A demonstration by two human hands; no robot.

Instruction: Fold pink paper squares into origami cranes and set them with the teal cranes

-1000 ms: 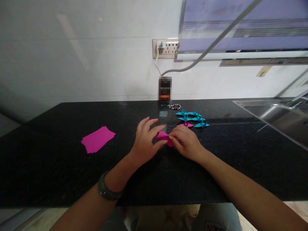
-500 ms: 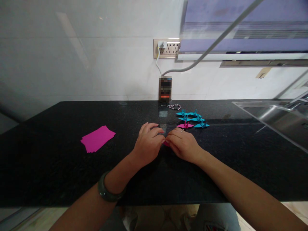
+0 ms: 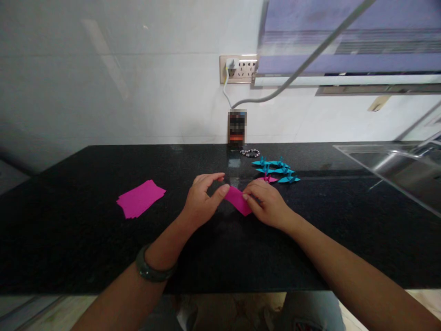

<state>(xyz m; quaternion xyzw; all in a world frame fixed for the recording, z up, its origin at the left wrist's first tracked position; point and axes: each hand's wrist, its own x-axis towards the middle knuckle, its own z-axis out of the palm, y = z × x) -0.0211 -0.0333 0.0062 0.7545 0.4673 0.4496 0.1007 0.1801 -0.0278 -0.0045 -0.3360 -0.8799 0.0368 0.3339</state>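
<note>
A folded pink paper lies slanted between my two hands, over the dark counter. My right hand pinches its right edge between thumb and fingers. At the paper's upper left corner is my left hand, its thumb close to the edge and its fingers apart above; whether the thumb touches cannot be made out. Just beyond my right hand sits a pink paper crane, partly hidden by it. Several blue paper cranes stand in rows beside and behind the pink one.
A stack of pink paper sheets lies on the black counter to the left. A bead bracelet rests near a blurred phone-like object against the wall. The metal sink is at the right.
My left hand has moved left and its fingers have spread from the paper. More of the pink paper shows now, with my right hand still pinching it.
</note>
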